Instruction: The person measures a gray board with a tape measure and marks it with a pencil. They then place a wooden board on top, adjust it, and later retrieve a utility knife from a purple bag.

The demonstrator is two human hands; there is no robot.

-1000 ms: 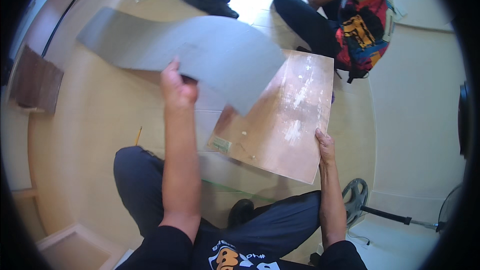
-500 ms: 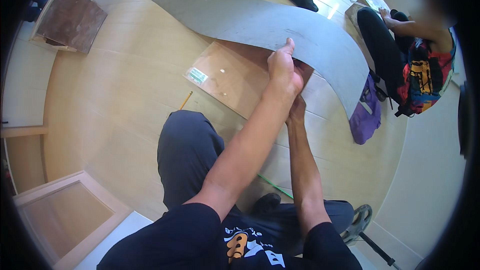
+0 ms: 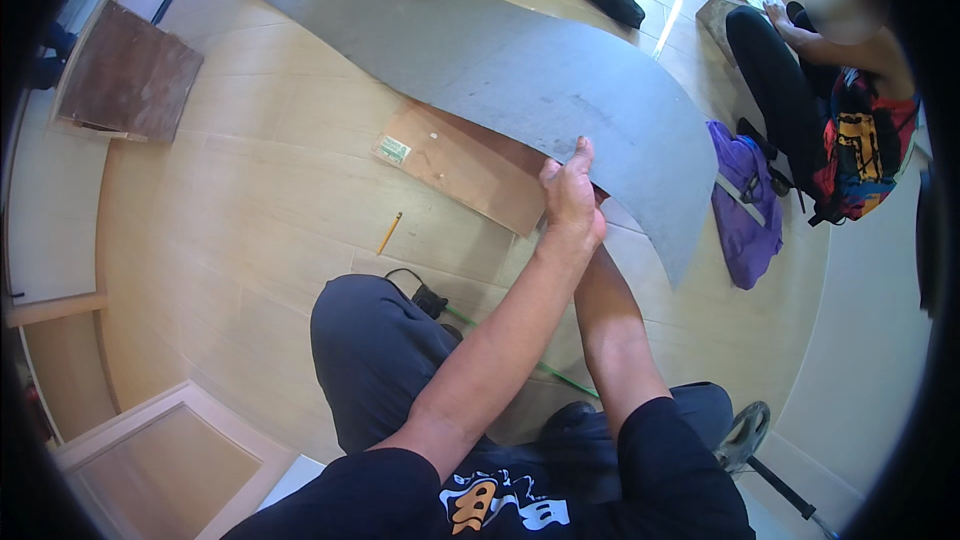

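Observation:
A long grey flexible sheet (image 3: 480, 55) bends in a wave across the space before me. My left hand (image 3: 572, 198) is closed on its near edge, thumb lying on the upper face and fingers out of sight below. The right forearm (image 3: 612, 315) passes under my left wrist; the right hand itself is hidden behind the left hand and the sheet. Beneath the sheet, a brown wooden board (image 3: 465, 165) with a small green-and-white label lies on the floor, partly covered.
A yellow pencil (image 3: 389, 233) and a black plug-like piece with a cord (image 3: 430, 301) lie near my left knee. A purple cloth (image 3: 748, 215) rests right of the sheet. Beyond it sits another person (image 3: 860, 140) with a hand on a box. A brown wooden box (image 3: 130, 75) stands far left.
The sheet's near edge and my hands have come closer to me, and the sheet covers more of the board. My right hand has gone out of sight. The view has shifted slightly.

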